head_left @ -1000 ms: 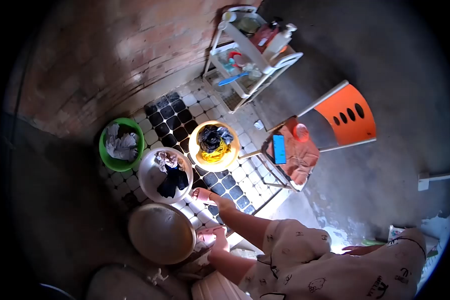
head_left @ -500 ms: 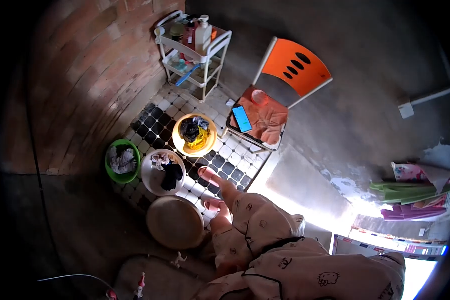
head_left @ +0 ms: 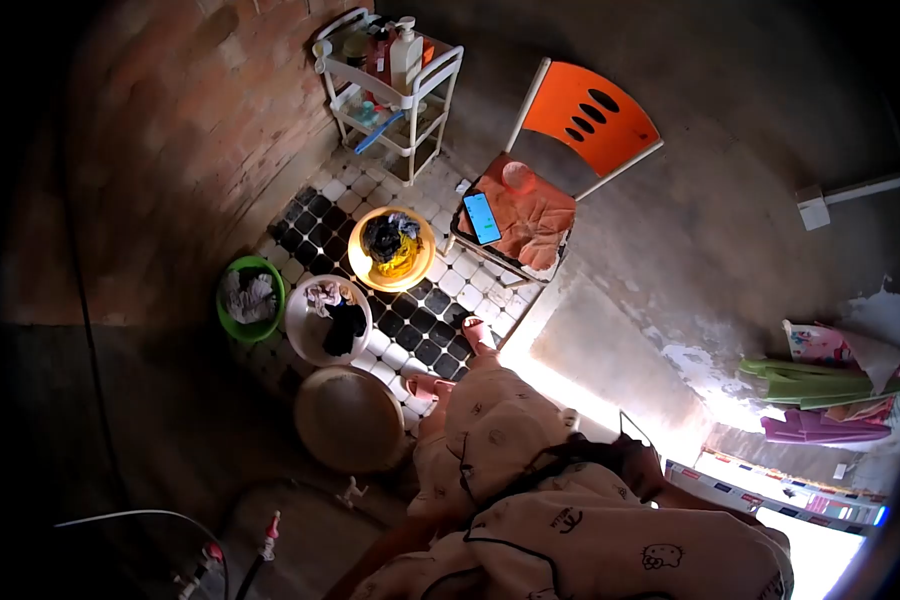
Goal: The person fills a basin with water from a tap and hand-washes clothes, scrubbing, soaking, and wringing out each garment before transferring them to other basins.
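Note:
My right hand (head_left: 638, 468) is at my waist on the right, dark and backlit, so its fingers cannot be made out. Just above it a thin, dark wire-like loop (head_left: 642, 428) sticks up; whether the hand holds it is unclear. My left forearm (head_left: 398, 543) comes in from the bottom and ends against my pale printed pyjamas (head_left: 505, 415), with the left hand lost in shadow. A dark band (head_left: 570, 455) crosses the clothing near the waist. My pink slippers (head_left: 478, 332) stand on the tiles.
A brown basin (head_left: 345, 430), a white basin (head_left: 303, 335), a green basin (head_left: 245, 328) and a yellow basin (head_left: 365, 265) stand ahead, the last three with clothes. Beyond are a white shelf cart (head_left: 410, 160) and an orange chair (head_left: 530, 220) bearing a phone (head_left: 481, 218). Taps (head_left: 270, 535) are at lower left.
My right arm has come into view at the waist, with the wire-like loop beside its hand. My left forearm shows more at the bottom. One foot has shifted right.

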Tool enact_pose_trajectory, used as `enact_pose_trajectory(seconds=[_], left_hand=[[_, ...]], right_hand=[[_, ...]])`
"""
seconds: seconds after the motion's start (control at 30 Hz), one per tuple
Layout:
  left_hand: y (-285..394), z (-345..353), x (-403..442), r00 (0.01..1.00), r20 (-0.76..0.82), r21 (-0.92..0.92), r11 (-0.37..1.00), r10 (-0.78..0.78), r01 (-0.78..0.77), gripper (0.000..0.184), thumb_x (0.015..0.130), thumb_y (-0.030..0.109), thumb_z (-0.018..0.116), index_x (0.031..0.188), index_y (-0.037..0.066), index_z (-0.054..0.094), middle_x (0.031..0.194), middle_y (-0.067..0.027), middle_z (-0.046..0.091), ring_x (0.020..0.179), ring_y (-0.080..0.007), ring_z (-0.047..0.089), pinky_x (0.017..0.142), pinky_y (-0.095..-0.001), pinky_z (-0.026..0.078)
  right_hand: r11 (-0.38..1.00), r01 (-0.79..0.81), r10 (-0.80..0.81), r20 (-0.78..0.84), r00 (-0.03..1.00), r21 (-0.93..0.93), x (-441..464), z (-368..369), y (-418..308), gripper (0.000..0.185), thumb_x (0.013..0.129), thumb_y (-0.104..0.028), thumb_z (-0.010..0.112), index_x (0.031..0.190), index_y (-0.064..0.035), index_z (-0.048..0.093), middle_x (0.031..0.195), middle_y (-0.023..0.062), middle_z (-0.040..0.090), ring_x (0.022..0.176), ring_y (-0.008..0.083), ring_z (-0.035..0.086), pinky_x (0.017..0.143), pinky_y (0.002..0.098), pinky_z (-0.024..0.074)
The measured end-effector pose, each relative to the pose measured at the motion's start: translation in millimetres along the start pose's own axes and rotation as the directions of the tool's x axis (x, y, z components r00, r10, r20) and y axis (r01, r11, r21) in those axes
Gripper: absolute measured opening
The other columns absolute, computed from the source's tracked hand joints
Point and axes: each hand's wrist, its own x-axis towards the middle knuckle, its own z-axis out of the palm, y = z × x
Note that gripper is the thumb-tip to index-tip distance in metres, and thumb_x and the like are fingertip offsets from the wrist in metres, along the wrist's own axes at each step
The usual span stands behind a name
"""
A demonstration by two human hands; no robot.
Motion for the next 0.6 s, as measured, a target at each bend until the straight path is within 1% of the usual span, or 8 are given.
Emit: enact_pose_trajectory(seconds=[0.03, 0.13, 0.27, 0.4, 0.47, 0.5, 0.53, 0.6], left_hand=[[-3.0, 2.6, -4.3, 1.0, -0.023, -0.011, 1.0, -0.02, 0.019, 0.022, 0.086, 0.017, 0.049, 0.099, 0.001, 0.056, 0.079, -0.0055, 0.057, 0.072, -0.0159, 0.053, 0.064, -0.0275, 0.042], [-7.5, 13.5, -21.4, 0.993, -0.079, -0.037, 0.996, -0.088, 0.085, 0.022, 0.086, 0.017, 0.048, 0.1, 0.001, 0.056, 0.078, -0.0045, 0.056, 0.071, -0.0144, 0.053, 0.064, -0.0264, 0.042], [0.1, 27.2, -34.9, 0.973, -0.158, -0.093, 0.984, -0.166, 0.152, 0.022, 0.086, 0.016, 0.048, 0.101, 0.002, 0.055, 0.078, -0.0032, 0.056, 0.071, -0.0125, 0.052, 0.063, -0.0249, 0.042], [57.1, 25.5, 24.1, 0.955, -0.291, -0.24, 0.963, 0.048, -0.121, 0.022, 0.087, 0.016, 0.048, 0.102, 0.002, 0.055, 0.078, -0.0019, 0.056, 0.07, -0.0105, 0.052, 0.062, -0.0234, 0.042], [141.4, 21.7, 95.1, 0.999, 0.045, -0.13, 0.991, -0.017, 0.023, 0.027, 0.08, 0.016, 0.058, 0.106, 0.005, 0.056, 0.081, -0.0023, 0.058, 0.072, -0.0079, 0.051, 0.061, -0.0228, 0.04], [198.2, 28.8, 113.3, 0.947, 0.113, -0.065, 0.954, 0.3, -0.294, 0.033, 0.078, 0.021, 0.061, 0.108, 0.008, 0.055, 0.087, -0.0064, 0.06, 0.072, -0.015, 0.057, 0.061, -0.0267, 0.043], [236.6, 33.3, 124.5, 0.856, 0.277, 0.155, 0.86, 0.436, -0.487, 0.038, 0.078, 0.029, 0.06, 0.109, 0.007, 0.055, 0.09, -0.0124, 0.061, 0.074, -0.0255, 0.06, 0.064, -0.0324, 0.046], [221.2, 57.7, 141.2, 0.832, 0.481, 0.311, 0.834, 0.276, -0.456, 0.039, 0.08, 0.03, 0.059, 0.113, 0.01, 0.052, 0.092, -0.0131, 0.061, 0.071, -0.0249, 0.06, 0.062, -0.0325, 0.046]], right_hand=[[0.975, -0.15, 0.166, 0.092, 0.982, -0.166, 16.3, -13.5, -11.0, 0.045, 0.06, -0.02, 0.064, 0.102, -0.0119, 0.049, 0.073, 0.0124, 0.061, 0.064, 0.0292, 0.06, 0.058, 0.0395, 0.0464], [0.997, -0.004, 0.014, 0.146, 0.989, -0.071, 40.5, -59.4, -41.7, 0.056, 0.047, -0.017, 0.074, 0.096, -0.0118, 0.048, 0.063, 0.0102, 0.059, 0.063, 0.0314, 0.06, 0.053, 0.0393, 0.0462], [0.994, 0.054, -0.032, 0.228, 0.973, -0.093, 61.6, -87.5, -60.4, 0.044, 0.055, -0.023, 0.071, 0.089, -0.0079, 0.048, 0.063, 0.0109, 0.058, 0.065, 0.0307, 0.06, 0.06, 0.0395, 0.0457], [0.997, 0.065, -0.056, 0.23, 0.972, -0.03, 73.3, -99.0, -55.5, 0.043, 0.055, -0.024, 0.072, 0.088, -0.0077, 0.048, 0.064, 0.0103, 0.058, 0.064, 0.0295, 0.06, 0.061, 0.0386, 0.0453], [0.995, 0.103, -0.103, 0.198, 0.975, 0.008, 75.2, -100.3, -48.5, 0.045, 0.051, -0.02, 0.073, 0.087, -0.0097, 0.048, 0.061, 0.0083, 0.058, 0.059, 0.027, 0.059, 0.056, 0.0361, 0.0449], [0.992, 0.126, -0.128, 0.168, 0.977, 0.025, 77.9, -102.3, -45.6, 0.046, 0.049, -0.019, 0.074, 0.086, -0.0107, 0.047, 0.06, 0.0073, 0.058, 0.057, 0.0258, 0.059, 0.054, 0.0348, 0.0447], [0.99, 0.138, -0.141, 0.171, 0.975, 0.027, 79.6, -105.0, -43.3, 0.046, 0.051, -0.021, 0.074, 0.087, -0.0112, 0.048, 0.061, 0.0063, 0.058, 0.056, 0.0248, 0.059, 0.053, 0.0337, 0.0449], [0.99, 0.141, -0.139, 0.206, 0.969, 0.005, 83.4, -106.6, -32.8, 0.046, 0.052, -0.021, 0.074, 0.089, -0.0112, 0.049, 0.061, 0.0058, 0.059, 0.056, 0.0241, 0.059, 0.054, 0.0331, 0.0452]])
